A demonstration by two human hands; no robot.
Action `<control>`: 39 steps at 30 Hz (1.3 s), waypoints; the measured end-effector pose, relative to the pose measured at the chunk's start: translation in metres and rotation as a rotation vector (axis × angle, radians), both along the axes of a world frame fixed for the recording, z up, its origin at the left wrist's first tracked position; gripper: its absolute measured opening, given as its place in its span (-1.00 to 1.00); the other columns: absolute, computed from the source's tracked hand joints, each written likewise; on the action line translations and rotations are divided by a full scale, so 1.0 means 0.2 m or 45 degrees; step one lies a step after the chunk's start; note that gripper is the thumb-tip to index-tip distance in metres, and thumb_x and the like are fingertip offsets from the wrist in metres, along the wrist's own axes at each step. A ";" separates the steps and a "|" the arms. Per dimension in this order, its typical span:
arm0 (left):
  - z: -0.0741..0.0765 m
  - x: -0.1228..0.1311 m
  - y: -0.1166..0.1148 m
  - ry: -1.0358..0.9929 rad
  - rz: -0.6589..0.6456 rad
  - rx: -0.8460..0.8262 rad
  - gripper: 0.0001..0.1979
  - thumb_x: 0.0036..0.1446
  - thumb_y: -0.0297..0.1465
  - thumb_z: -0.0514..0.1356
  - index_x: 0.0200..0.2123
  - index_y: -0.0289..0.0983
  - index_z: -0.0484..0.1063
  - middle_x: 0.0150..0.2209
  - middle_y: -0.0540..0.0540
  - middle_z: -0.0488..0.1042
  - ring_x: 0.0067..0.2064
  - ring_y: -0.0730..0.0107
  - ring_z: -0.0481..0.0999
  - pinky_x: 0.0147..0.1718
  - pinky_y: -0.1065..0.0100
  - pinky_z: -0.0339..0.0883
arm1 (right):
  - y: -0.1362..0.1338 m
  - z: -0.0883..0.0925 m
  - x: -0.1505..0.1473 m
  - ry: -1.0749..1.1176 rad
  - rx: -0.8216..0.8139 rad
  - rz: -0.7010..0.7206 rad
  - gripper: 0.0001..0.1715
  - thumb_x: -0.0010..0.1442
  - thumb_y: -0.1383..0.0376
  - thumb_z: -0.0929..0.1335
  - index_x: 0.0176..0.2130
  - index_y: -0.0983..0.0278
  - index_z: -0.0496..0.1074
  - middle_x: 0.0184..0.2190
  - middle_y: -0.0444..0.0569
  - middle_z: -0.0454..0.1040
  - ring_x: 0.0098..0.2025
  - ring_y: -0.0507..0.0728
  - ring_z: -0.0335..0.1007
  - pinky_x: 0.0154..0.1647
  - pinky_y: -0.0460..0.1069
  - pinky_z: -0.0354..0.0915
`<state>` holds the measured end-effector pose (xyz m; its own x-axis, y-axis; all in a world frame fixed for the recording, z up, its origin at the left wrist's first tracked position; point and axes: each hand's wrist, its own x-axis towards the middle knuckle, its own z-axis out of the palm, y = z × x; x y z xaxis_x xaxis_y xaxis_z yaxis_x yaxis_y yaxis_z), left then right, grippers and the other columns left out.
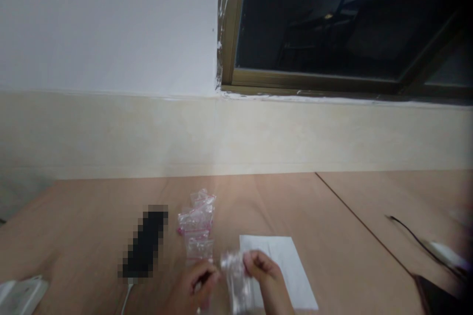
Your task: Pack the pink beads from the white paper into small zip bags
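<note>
Low in the view, my right hand pinches a clear plastic bag between thumb and fingers; the bag hangs down toward the bottom edge and is blurred. To its left, my left hand has its fingers curled closed. Something small and shiny shows at its fingers, too blurred to name. Beyond the left hand lies a loose pile of clear zip bags with pink seal strips, overlapping one another. A white sheet of paper lies flat beneath the right hand and the bag.
A dark, pixelated oblong with a white cable lies left of the bags. A white object sits at the lower left. A black cable and a dark item are on the right. The wooden table meets the wall.
</note>
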<state>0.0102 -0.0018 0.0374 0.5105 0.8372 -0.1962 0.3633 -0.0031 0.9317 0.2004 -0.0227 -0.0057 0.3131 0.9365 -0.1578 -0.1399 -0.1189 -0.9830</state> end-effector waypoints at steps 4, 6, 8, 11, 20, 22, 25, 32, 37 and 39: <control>0.06 -0.05 0.07 0.215 -0.021 0.299 -0.82 0.03 -0.37 0.14 -0.24 -0.23 0.43 -0.21 -0.09 0.40 -0.13 0.24 0.34 -0.08 0.26 0.19 | 0.30 0.06 0.17 -0.613 -0.127 -0.335 -0.48 0.07 -0.06 0.20 -0.59 0.29 0.31 -0.62 -0.06 0.36 -0.51 0.08 0.25 -0.47 -0.06 0.16; 0.02 -0.07 0.09 0.332 -0.092 0.329 -0.72 -0.02 -0.46 0.17 -0.16 -0.22 0.42 -0.13 -0.12 0.39 -0.03 0.17 0.29 -0.01 0.19 0.14 | 0.45 0.00 0.25 -0.701 -0.217 -0.401 -0.50 0.10 -0.01 0.18 -0.52 0.34 0.35 -0.49 0.08 0.45 -0.42 0.13 0.31 -0.42 -0.04 0.17; -0.04 -0.08 0.08 0.445 -0.136 0.297 -0.68 -0.04 -0.52 0.15 -0.15 -0.22 0.41 -0.12 -0.12 0.40 -0.02 0.16 0.29 0.00 0.16 0.14 | 0.54 -0.06 0.31 -0.770 -0.289 -0.456 -0.54 0.11 0.05 0.18 -0.46 0.38 0.37 -0.42 0.18 0.46 -0.36 0.17 0.33 -0.39 -0.01 0.16; -0.13 -0.09 0.05 0.506 -0.119 0.243 -0.69 0.00 -0.57 0.09 -0.16 -0.23 0.41 -0.12 -0.10 0.42 -0.02 0.20 0.29 0.01 0.18 0.12 | 0.59 -0.11 0.35 -0.838 -0.331 -0.502 -0.66 0.09 0.17 0.22 -0.41 0.40 0.39 -0.43 0.21 0.45 -0.32 0.22 0.34 -0.34 0.04 0.14; -0.17 -0.10 0.07 0.597 -0.120 0.250 -0.83 -0.07 -0.55 0.16 -0.35 -0.25 0.43 -0.20 -0.05 0.41 -0.09 0.21 0.29 -0.10 0.27 0.15 | 0.38 -0.07 0.26 -0.866 -0.130 -0.555 -0.56 0.07 0.18 0.22 -0.15 0.45 0.34 -0.20 0.26 0.39 -0.17 0.25 0.27 -0.20 0.07 0.15; -0.15 -0.11 0.08 0.532 -0.105 0.256 -0.94 -0.02 -0.51 0.14 -0.46 -0.27 0.41 -0.31 -0.02 0.42 -0.17 0.25 0.32 -0.19 0.32 0.17 | 0.26 0.00 0.19 -0.724 -0.049 -0.501 -0.54 0.06 0.12 0.24 -0.15 0.39 0.34 -0.25 0.14 0.40 -0.30 0.17 0.27 -0.27 0.03 0.18; -0.07 -0.14 0.06 0.378 -0.047 0.187 -0.88 0.04 -0.39 0.14 -0.49 -0.27 0.41 -0.42 0.01 0.42 -0.30 0.30 0.36 -0.31 0.38 0.18 | 0.05 0.13 0.05 -0.432 -0.061 -0.219 -0.62 0.04 0.02 0.28 -0.37 0.30 0.38 -0.46 -0.06 0.39 -0.48 0.07 0.21 -0.42 -0.04 0.16; 0.09 -0.13 -0.04 0.220 -0.075 0.185 -0.86 0.04 -0.35 0.14 -0.47 -0.26 0.45 -0.45 0.01 0.41 -0.39 0.42 0.36 -0.40 0.44 0.20 | -0.21 0.25 -0.26 -0.038 -0.296 0.496 -0.45 -0.03 -0.14 0.29 -0.55 0.30 0.35 -0.68 -0.18 0.27 -0.71 -0.07 0.05 -0.72 -0.14 -0.04; 0.00 -0.04 -0.12 0.107 -0.061 0.060 -0.84 0.04 -0.38 0.14 -0.55 -0.29 0.33 -0.52 0.04 0.36 -0.49 0.50 0.29 -0.50 0.48 0.17 | -0.21 0.24 -0.26 -0.004 -0.300 0.507 -0.50 -0.06 -0.09 0.33 -0.61 0.28 0.29 -0.75 -0.25 0.18 -0.75 -0.09 0.01 -0.78 -0.16 -0.07; -0.01 -0.03 -0.13 0.102 -0.080 0.000 -0.84 0.01 -0.37 0.18 -0.55 -0.29 0.32 -0.55 0.06 0.35 -0.50 0.50 0.29 -0.52 0.48 0.15 | -0.22 0.26 -0.22 -0.002 -0.315 0.609 -0.56 -0.03 -0.03 0.33 -0.61 0.28 0.29 -0.77 -0.24 0.19 -0.76 -0.07 0.03 -0.79 -0.15 -0.04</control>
<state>0.0047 -0.0284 0.0345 0.5449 0.8039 -0.2384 0.4354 -0.0283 0.8998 0.1568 -0.0660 0.0462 -0.1392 0.9096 -0.3914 -0.0117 -0.3967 -0.9179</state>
